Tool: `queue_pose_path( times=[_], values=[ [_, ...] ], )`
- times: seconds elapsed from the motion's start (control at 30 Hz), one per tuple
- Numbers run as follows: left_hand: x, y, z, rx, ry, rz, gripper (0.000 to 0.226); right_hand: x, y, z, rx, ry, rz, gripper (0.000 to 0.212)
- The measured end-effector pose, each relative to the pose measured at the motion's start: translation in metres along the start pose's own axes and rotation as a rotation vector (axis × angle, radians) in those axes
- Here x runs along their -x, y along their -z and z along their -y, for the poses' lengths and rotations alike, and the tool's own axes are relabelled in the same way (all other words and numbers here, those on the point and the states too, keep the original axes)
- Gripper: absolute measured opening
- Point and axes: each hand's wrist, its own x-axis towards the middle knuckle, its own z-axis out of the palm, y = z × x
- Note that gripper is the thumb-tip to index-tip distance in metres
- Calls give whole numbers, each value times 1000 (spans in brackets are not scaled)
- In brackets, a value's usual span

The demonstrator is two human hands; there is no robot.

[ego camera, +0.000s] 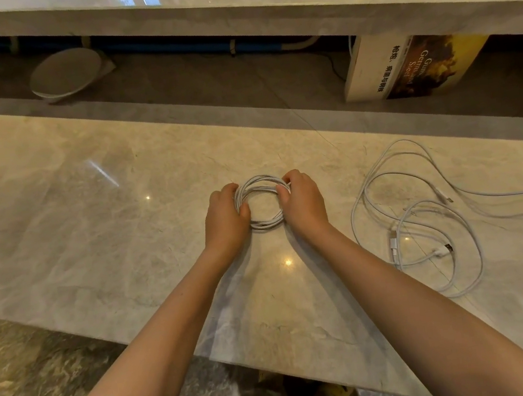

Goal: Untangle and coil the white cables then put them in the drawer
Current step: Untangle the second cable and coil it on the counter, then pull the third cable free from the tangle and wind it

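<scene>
Coiled white cable [262, 201] between both hands, on countertop [55, 208]

head cam | faces forward-down | near counter [84, 174] | tilt unclear

The surface [92, 240] is polished beige marble with grey veining, and small ceiling lights glint on it. A white coil [265, 224] lies flat on it near the middle, wound into a neat ring of several turns. To its right, well apart, loose cables [423, 226] sprawl in wide overlapping loops, with their plug ends lying among the strands; some strands run off past the right edge of view. Behind the surface runs a lower grey shelf [205, 85]; on it sit a round disc [66, 74] and a book [412, 66].
</scene>
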Motion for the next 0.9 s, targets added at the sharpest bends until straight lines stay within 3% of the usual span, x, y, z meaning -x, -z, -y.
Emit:
queue_pose_path(
  times=[0.13, 0.33, 0.43, 0.57, 0.67, 0.9],
  values=[
    [0, -3, 1, 3, 15, 13, 47, -1, 0, -10, 86, 98, 63, 33],
    [1, -7, 8, -13, -34, 35, 45, 1, -6, -16, 382, 229, 3, 38],
    [5, -5, 5, -53, -29, 5, 46, 2, 1, -17, 402, 206, 79, 46],
    [7, 1, -14, -331, -76, -99, 51, 10, 31, -18, 289, 168, 203, 53],
    [10, -6, -43, -410, -210, -62, 52, 15, 67, -28, 289, 184, 247, 50],
    [52, -63, -111, -273, -666, 189, 40, 47, 168, -95, 266, 106, -29, 21]
  ],
)
